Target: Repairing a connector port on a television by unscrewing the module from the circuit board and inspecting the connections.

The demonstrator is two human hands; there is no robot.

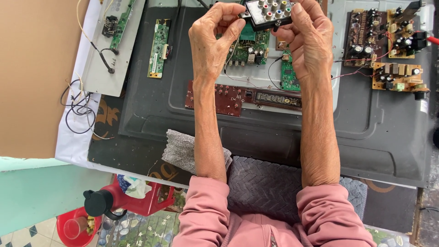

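Both of my hands are raised over the table and share one small connector panel [270, 12], a dark plate with several coloured round sockets. My left hand [214, 39] pinches its left end with fingertips and thumb. My right hand [307, 34] grips its right end from the side. Below the hands a green circuit board [254, 45] lies on the dark back shell of a flat screen [192, 110], partly hidden by my left hand. A long dark red circuit board [228, 98] with a display strip lies nearer to me.
More boards lie around: a narrow green one [158, 48], a grey plate with a green strip [112, 41], brown boards with capacitors [388, 43] at the right. Loose wires [77, 110] hang at the left. A grey cloth [183, 151] and a red jug [137, 196] sit near me.
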